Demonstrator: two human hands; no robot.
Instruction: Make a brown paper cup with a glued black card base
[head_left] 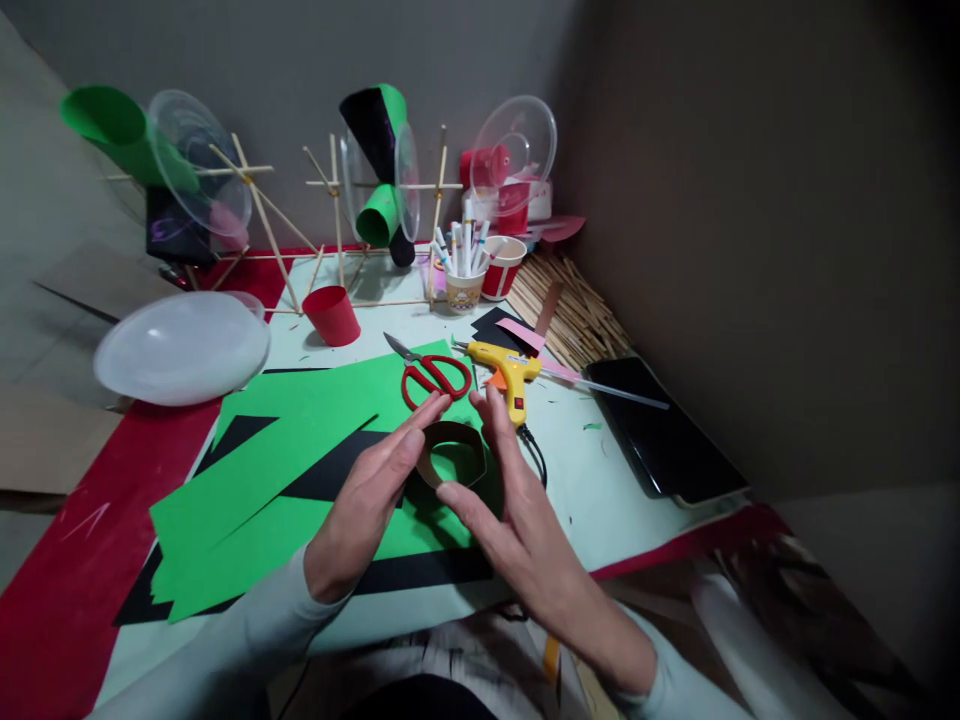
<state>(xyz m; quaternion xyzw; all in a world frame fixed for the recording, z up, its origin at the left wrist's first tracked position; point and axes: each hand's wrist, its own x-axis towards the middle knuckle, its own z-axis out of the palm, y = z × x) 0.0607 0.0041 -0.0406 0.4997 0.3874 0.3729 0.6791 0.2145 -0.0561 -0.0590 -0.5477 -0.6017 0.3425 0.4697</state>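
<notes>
Matt green paper sheets [300, 470] are seen; beside them, glossy red plastic handles on metal-bladed scissors [429, 372].

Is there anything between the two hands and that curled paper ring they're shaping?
Nothing visible does. The left hand and right hand cup the curled strip of dark paper directly, fingertips on either side of it. The red-handled scissors and yellow glue gun lie beyond it on the table.
</notes>
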